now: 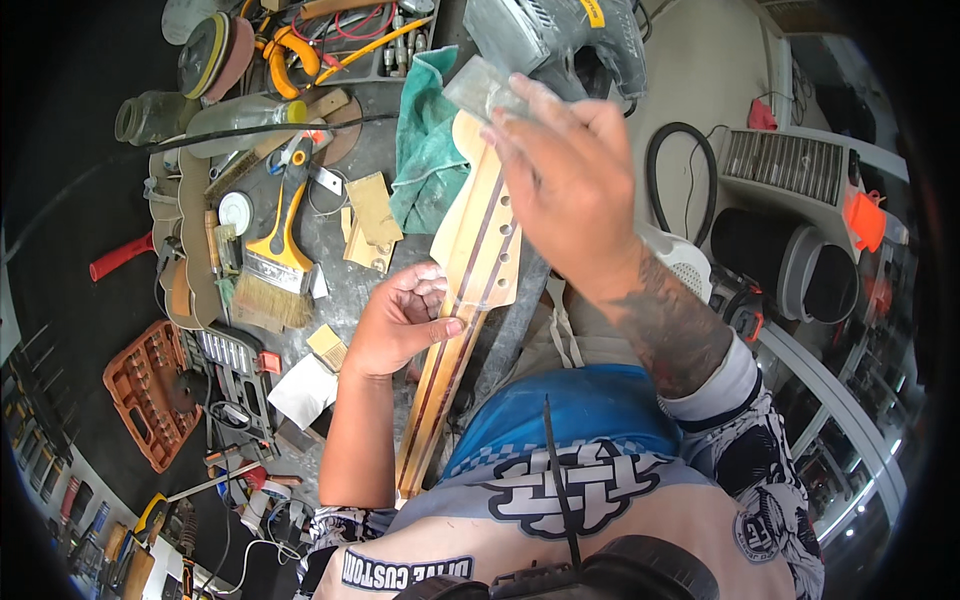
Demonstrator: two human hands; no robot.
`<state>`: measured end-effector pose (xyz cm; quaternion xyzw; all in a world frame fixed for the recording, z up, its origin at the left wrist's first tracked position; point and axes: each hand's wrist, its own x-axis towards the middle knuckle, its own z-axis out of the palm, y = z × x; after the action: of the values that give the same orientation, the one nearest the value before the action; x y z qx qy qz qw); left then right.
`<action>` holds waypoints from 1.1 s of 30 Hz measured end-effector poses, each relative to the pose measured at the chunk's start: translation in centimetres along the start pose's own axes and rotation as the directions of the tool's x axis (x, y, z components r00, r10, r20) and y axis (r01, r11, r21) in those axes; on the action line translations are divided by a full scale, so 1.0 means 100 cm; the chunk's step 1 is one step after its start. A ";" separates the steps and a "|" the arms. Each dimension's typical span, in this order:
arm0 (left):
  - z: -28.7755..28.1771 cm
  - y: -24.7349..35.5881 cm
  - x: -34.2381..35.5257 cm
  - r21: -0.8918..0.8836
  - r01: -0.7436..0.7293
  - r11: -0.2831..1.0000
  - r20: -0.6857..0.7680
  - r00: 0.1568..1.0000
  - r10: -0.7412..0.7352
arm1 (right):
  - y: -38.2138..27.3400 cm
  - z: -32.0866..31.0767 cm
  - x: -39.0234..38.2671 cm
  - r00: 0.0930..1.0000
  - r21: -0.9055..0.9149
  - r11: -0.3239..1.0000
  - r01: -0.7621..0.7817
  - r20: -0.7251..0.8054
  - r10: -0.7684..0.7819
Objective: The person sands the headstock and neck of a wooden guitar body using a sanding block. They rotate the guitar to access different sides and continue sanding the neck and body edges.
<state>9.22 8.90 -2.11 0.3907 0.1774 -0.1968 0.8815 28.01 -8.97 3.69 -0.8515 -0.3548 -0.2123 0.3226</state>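
A guitar neck of pale wood with dark stripes lies slantwise before me, its wider headstock at the far end with several round holes along the right edge. My left hand is closed round the neck just below the headstock, thumb on top. In my right hand is a grey, dusty flat sanding block, pinched by the fingers at the headstock's tip. Whether the block touches the wood there I cannot tell. A green cloth lies crumpled on the bench left of the headstock.
Left on the bench lie a wide yellow-handled brush, brown sandpaper pieces and a glass bottle. A dusty grey power tool stands beyond my right hand. Farther left sits an orange socket case. A black hose curves at right.
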 end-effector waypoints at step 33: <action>0.013 -0.006 -0.015 0.199 -0.043 0.979 -0.142 0.987 0.072 | -0.008 -0.006 -0.040 0.991 0.164 0.981 0.107 0.064 -0.119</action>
<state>7.85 7.80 -0.98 0.4940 0.2110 -0.1580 0.8285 24.72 -10.87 2.09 -0.8086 -0.4301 -0.1695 0.3639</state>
